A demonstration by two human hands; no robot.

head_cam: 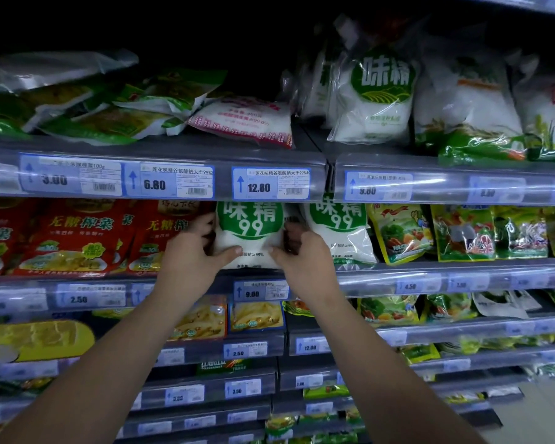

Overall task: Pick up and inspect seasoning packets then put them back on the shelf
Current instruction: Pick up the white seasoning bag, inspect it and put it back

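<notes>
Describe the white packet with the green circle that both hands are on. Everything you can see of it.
The white packet looks like soft plastic filled with white powder, with a green disc bearing white characters and 99. It stands upright on the shelf, its top hidden behind the price rail above. The left hand grips its left edge, the right hand its right, thumbs on the front. A twin packet stands beside it.

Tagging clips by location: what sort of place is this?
Most likely a supermarket aisle: stacked shelves, price tags along their rails, rows of packaged food, including the white seasoning packet that the left hand and right hand grip.
</notes>
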